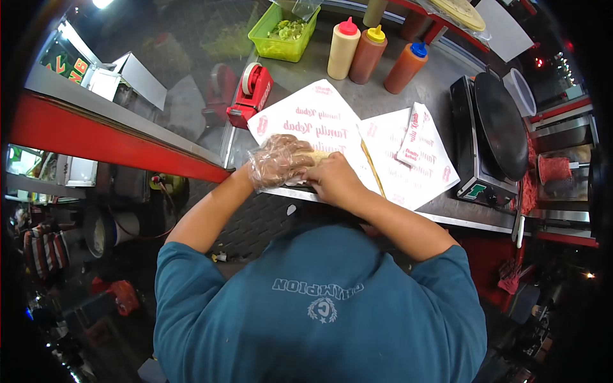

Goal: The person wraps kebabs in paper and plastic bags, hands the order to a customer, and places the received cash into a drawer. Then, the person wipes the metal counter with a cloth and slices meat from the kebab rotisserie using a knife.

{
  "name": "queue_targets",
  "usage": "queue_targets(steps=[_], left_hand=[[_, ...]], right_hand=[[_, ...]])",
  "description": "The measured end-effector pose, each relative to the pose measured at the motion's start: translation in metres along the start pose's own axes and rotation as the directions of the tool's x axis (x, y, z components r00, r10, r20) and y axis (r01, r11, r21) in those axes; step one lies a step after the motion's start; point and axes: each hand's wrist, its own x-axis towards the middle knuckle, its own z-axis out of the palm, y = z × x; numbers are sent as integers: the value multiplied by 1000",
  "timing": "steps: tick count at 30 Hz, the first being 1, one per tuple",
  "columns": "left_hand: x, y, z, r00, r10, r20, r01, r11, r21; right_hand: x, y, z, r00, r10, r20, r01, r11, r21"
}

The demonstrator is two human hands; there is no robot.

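Observation:
My left hand (280, 161), in a clear plastic glove, is closed over the left part of a rolled flatbread wrap (318, 155). My bare right hand (337, 180) has its fingers curled on the wrap's right end. Both hands are at the counter's front edge, and they cover most of the roll. Beneath it lies a white printed sheet of wrapping paper (306, 115). A second printed sheet (418, 182) is to the right, with a narrow paper-wrapped packet (414, 134) on top. Between the sheets runs a thin brownish strip (370, 159), whose kind I cannot make out.
A red tape dispenser (251, 96) stands beyond my left hand. Farther back are a green basket (281, 50) of chopped greens and three sauce bottles with red (343, 51), yellow (368, 56) and blue (407, 69) caps. At right sits a stove with a round black griddle (499, 127).

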Motion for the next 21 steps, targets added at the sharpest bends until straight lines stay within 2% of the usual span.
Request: queue_targets(steps=[1, 2, 3, 5, 7, 8, 11, 12, 13, 14, 15, 16, 17, 19, 21], left_hand=[[-4, -4, 5, 1000, 15, 17, -15, 1000, -17], [-11, -13, 13, 999, 31, 33, -30, 999, -34], [-14, -18, 15, 998, 48, 48, -45, 998, -50], [-22, -21, 22, 995, 72, -67, -78, 993, -84], [-25, -12, 14, 976, 72, -208, -96, 990, -107], [-26, -10, 9, 980, 101, -173, -119, 988, -100], [-18, 10, 4, 971, -145, -188, 109, 975, -191], [-16, 3, 21, 953, -190, -234, 136, 964, -228], [-8, -3, 23, 966, -234, -114, 211, 961, -181], [0, -9, 25, 960, -279, 9, 278, 952, -124], [9, -13, 25, 937, -325, 132, 335, 940, -60], [20, -10, 13, 907, -397, 139, 400, 916, 8], [29, -20, 18, 866, -451, 218, 460, 888, 7], [50, -47, 32, 758, -539, 368, 572, 820, 23], [53, -62, 39, 717, -554, 423, 654, 745, -134]], right_hand=[[0, 4, 1, 998, 40, -41, -38, 998, 46], [-1, 6, 2, 986, 36, -164, -17, 993, 117], [-1, 7, 0, 983, 64, -169, -39, 988, 151], [0, 9, -4, 977, 119, -175, -80, 973, 215], [-2, 15, 1, 969, 81, -235, -22, 969, 246], [-3, 17, 3, 964, 63, -258, 3, 968, 250], [1, 18, -2, 952, 27, -305, 39, 978, 206], [9, 23, -4, 942, 0, -335, 58, 985, 164], [18, 26, -8, 931, -26, -365, 75, 990, 123], [32, 34, -20, 950, -27, -312, 67, 991, 120], [46, 47, -21, 931, -3, -364, 44, 994, 104], [57, 54, -29, 960, 145, -240, -97, 975, 199], [67, 60, -38, 954, 282, -102, -246, 930, 274], [84, 78, -47, 960, 278, -43, -260, 934, 245], [85, 82, -52, 969, 244, -42, -230, 951, 208]])
